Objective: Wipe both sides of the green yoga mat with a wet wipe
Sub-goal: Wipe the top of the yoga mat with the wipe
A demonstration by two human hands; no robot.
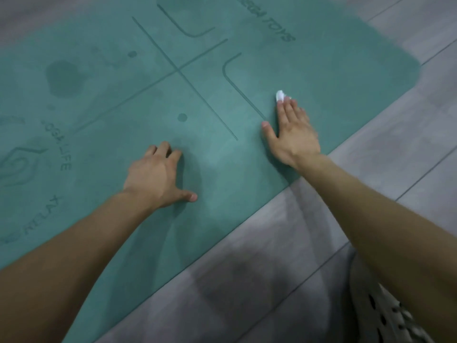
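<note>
A green yoga mat (99, 100) is lying flat on a grey plank floor (247, 280), with its printed lines and lettering facing up. The right grip (294, 134) is lying open, its straight fingers pressing a white wet wipe (280, 95) onto the mat near the closest edge. The wipe is peeking out beyond the fingertips. The left grip (158, 174) is holding nothing and is resting on the mat, fingers bent and thumb spread, well apart from the wipe.

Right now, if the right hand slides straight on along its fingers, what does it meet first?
Nothing raised. The right hand, wet wipe under its fingertips, faces only green yoga mat, then its printed lettering. Looks free to the frame's top.
</note>
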